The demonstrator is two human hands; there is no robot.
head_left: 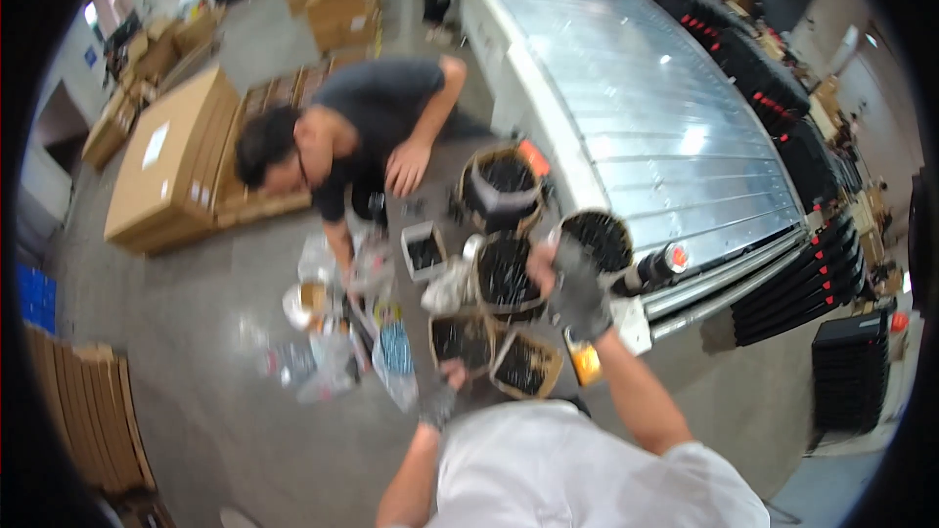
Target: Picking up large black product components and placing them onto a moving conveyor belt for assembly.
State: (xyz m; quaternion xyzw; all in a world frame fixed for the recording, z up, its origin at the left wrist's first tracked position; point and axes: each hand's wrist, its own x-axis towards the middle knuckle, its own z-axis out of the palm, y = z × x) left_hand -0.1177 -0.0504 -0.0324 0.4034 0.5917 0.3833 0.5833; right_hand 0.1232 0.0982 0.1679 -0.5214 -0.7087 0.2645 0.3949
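Observation:
My right hand, in a grey glove with bare fingertips, is over the boxes of black parts. Its fingers are curled together between a middle box and a round tub of black parts; what they hold, if anything, is too blurred to make out. Lower down, my left hand, gloved the same way, is at the near edge of a cardboard box of small dark parts. Blur hides how its fingers are set. Beside that box stands another open box of black pieces.
Across the table a co-worker bends down, one hand reaching toward plastic bags. A white tray and a larger box stand farther back. At right runs a metal-topped conveyor, with a dark cylinder at its near end.

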